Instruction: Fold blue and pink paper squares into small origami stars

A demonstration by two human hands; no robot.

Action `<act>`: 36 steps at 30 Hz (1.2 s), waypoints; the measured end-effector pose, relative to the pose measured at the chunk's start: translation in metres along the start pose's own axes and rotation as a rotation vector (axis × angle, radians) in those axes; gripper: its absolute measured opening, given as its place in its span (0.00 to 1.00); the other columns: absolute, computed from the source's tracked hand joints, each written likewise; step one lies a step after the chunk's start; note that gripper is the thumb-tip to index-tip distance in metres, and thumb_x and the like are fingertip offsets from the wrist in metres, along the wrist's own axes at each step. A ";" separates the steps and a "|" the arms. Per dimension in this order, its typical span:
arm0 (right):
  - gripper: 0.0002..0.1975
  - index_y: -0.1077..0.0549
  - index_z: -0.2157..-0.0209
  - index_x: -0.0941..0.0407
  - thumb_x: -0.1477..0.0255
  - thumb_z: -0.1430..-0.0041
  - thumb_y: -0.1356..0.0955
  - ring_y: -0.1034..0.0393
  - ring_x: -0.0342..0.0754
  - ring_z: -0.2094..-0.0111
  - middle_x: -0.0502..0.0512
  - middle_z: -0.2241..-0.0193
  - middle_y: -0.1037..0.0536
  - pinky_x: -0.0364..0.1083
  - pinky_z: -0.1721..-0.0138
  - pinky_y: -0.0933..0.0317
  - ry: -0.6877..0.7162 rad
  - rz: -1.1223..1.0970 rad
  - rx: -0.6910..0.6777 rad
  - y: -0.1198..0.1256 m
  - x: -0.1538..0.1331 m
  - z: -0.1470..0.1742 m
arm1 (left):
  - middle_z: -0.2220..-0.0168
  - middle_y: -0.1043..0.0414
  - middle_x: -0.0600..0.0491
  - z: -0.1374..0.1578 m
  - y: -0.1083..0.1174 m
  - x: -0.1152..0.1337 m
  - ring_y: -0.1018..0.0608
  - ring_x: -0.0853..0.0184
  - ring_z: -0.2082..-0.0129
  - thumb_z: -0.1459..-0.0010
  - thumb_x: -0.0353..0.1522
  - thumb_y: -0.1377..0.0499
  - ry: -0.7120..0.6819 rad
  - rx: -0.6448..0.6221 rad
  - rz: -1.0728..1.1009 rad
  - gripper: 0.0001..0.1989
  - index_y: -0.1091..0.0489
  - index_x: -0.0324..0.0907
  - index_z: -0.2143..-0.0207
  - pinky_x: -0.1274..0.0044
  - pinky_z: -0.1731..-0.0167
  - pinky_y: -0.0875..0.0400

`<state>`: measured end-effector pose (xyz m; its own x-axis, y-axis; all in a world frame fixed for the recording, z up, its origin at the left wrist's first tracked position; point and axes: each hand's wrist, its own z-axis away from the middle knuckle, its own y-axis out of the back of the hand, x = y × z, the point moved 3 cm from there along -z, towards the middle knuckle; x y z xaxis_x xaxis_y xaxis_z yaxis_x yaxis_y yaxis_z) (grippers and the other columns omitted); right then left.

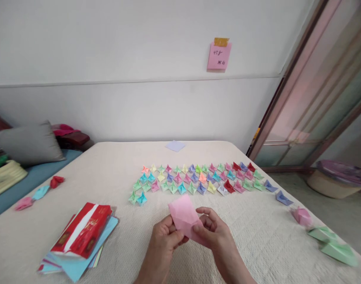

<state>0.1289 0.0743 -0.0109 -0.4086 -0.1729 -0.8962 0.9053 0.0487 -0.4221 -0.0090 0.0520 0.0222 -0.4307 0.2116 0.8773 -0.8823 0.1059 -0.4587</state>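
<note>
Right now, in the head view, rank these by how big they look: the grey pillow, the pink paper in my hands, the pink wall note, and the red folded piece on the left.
1. Grey pillow
2. Pink paper, though it is nearest the camera, which inflates it
3. Wall note, farther off, so its true rank against the paper is unsure
4. Red piece

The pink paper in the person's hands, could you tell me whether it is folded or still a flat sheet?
Folded: the pink paper shows creases and angled edges, pinched between the left hand and right hand.

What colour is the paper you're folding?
Pink paper, held by both hands; head view.
</note>
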 end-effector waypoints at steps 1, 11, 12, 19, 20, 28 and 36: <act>0.15 0.26 0.65 0.55 0.70 0.57 0.23 0.34 0.43 0.76 0.48 0.78 0.26 0.41 0.74 0.44 -0.035 -0.010 -0.040 -0.001 0.001 0.000 | 0.66 0.21 0.47 -0.001 0.000 0.000 0.25 0.66 0.68 0.47 0.24 0.41 -0.002 -0.011 -0.002 0.14 0.24 0.36 0.58 0.73 0.60 0.33; 0.05 0.24 0.76 0.57 0.70 0.51 0.26 0.37 0.42 0.76 0.48 0.79 0.25 0.41 0.72 0.47 0.012 0.037 -0.050 0.000 -0.001 0.002 | 0.75 0.25 0.51 -0.002 0.016 -0.009 0.28 0.69 0.72 0.48 0.28 0.40 0.011 0.124 -0.198 0.06 0.23 0.35 0.69 0.79 0.70 0.36; 0.06 0.23 0.76 0.57 0.70 0.50 0.27 0.38 0.42 0.76 0.48 0.79 0.25 0.41 0.72 0.48 0.022 0.061 -0.052 0.000 -0.002 0.002 | 0.77 0.27 0.52 -0.001 0.016 -0.010 0.30 0.71 0.76 0.47 0.29 0.40 0.013 0.138 -0.202 0.06 0.24 0.35 0.71 0.80 0.73 0.38; 0.05 0.21 0.75 0.56 0.69 0.51 0.27 0.34 0.48 0.72 0.51 0.76 0.22 0.45 0.66 0.45 -0.008 0.159 -0.121 -0.010 -0.008 0.006 | 0.75 0.26 0.51 -0.001 0.016 -0.013 0.27 0.71 0.75 0.45 0.31 0.40 0.049 0.173 -0.015 0.06 0.26 0.36 0.69 0.81 0.74 0.35; 0.05 0.21 0.74 0.56 0.68 0.52 0.27 0.34 0.48 0.71 0.51 0.76 0.22 0.46 0.66 0.44 -0.018 0.167 -0.127 -0.011 -0.007 0.007 | 0.73 0.25 0.51 -0.001 0.016 -0.013 0.26 0.70 0.73 0.45 0.32 0.39 0.044 0.173 0.001 0.06 0.26 0.37 0.69 0.80 0.72 0.34; 0.08 0.21 0.74 0.55 0.65 0.54 0.27 0.35 0.49 0.73 0.50 0.78 0.25 0.46 0.68 0.44 -0.009 0.289 -0.137 -0.009 0.002 0.001 | 0.69 0.23 0.46 -0.002 0.021 -0.012 0.22 0.64 0.68 0.44 0.41 0.39 0.031 0.219 -0.025 0.14 0.25 0.37 0.69 0.77 0.69 0.30; 0.15 0.22 0.65 0.54 0.60 0.53 0.27 0.43 0.43 0.82 0.45 0.86 0.34 0.42 0.79 0.53 -0.026 0.326 -0.058 -0.005 -0.002 0.003 | 0.71 0.22 0.44 0.000 0.017 0.001 0.22 0.59 0.66 0.42 0.41 0.42 -0.029 0.235 -0.211 0.17 0.22 0.35 0.69 0.74 0.66 0.29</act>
<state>0.1259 0.0717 -0.0067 -0.0947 -0.1636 -0.9820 0.9793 0.1618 -0.1214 -0.0248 0.0538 0.0150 -0.2361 0.1809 0.9547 -0.9709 -0.0834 -0.2243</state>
